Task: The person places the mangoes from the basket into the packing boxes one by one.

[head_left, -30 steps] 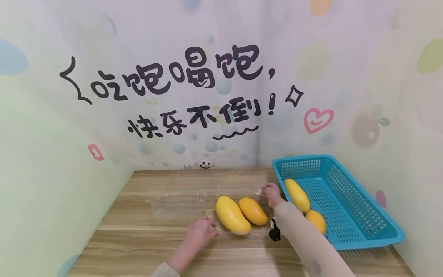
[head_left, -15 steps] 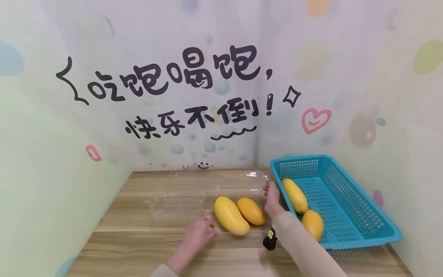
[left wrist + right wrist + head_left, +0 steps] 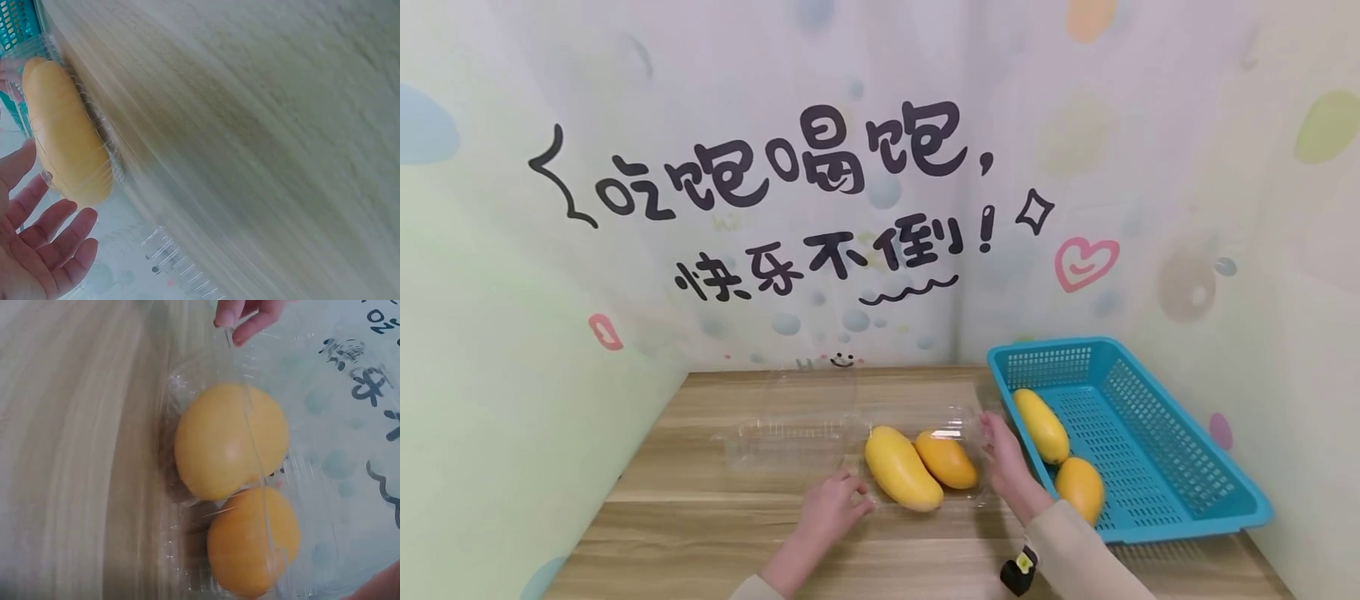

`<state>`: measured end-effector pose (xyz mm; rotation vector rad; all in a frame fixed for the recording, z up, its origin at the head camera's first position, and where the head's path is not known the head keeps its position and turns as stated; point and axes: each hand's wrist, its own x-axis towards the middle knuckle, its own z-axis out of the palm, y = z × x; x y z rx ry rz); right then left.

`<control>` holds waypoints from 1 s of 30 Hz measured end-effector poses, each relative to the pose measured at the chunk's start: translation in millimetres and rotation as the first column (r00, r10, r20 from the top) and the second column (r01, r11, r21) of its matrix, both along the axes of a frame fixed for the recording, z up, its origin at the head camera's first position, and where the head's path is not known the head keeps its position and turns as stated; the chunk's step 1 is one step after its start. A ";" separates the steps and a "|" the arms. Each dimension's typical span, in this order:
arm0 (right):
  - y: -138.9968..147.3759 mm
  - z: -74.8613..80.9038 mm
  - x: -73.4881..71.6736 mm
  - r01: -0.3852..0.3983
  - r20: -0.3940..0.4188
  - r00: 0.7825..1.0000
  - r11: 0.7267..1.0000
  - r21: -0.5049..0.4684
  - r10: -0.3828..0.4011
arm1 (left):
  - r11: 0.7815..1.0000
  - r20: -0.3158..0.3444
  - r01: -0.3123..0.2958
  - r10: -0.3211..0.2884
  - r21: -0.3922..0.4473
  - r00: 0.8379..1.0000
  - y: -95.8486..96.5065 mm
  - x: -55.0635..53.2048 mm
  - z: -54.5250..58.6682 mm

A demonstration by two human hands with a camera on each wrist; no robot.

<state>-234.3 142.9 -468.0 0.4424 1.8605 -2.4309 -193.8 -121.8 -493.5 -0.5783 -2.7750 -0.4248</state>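
Observation:
Two mangoes lie side by side in a clear plastic box (image 3: 962, 500), a larger yellow mango (image 3: 901, 468) at left and a smaller orange-yellow mango (image 3: 947, 461) at right. The box's hinged clear lid (image 3: 917, 414) leans low over their far ends. My right hand (image 3: 1009, 462) holds the lid by its right edge; only a bit of that hand shows at the lower right corner of the right wrist view. At the box's left edge is my left hand (image 3: 833, 504). Its thumb and index fingertips (image 3: 250, 328) touch the rim, with a gap between them, the other fingers loosely spread.
Right of the box stands a blue plastic basket (image 3: 1195, 450) holding a long yellow mango (image 3: 1041, 425) and a rounder mango (image 3: 1080, 489). Another clear box (image 3: 786, 446), lid raised, sits at left. A patterned wall backs the wooden table (image 3: 700, 517).
My right hand has swung the lid forward and down over the mangoes, moving toward me and slightly right. My left hand has stayed at the box's left edge.

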 end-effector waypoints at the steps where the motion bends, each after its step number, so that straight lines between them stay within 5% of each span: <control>1: 1.9 -0.5 3.8 -0.033 -0.005 0.999 0.999 0.009 0.033 | 1.000 0.000 0.002 -0.002 0.000 1.000 -0.1 -0.1 -0.3; 10: 7.6 -3.9 29.4 -0.185 0.004 0.982 0.959 0.213 0.188 | 0.998 -0.005 0.012 -0.012 0.058 1.000 -2.0 -0.4 -5.6; 23: 21.9 -23.7 45.1 -0.219 0.047 0.975 0.918 0.331 0.216 | 0.950 0.167 0.001 -0.056 0.311 0.984 -18.0 2.9 -9.2; 27: 23.9 -28.2 46.0 -0.201 0.051 0.979 0.907 0.370 0.196 | 0.917 0.250 -0.019 -0.089 0.398 0.964 -21.8 4.6 -9.3; 30: 24.2 -29.7 46.5 -0.191 0.053 0.981 0.903 0.385 0.185 | 0.868 0.304 -0.056 -0.112 0.494 0.946 -23.1 5.9 -9.0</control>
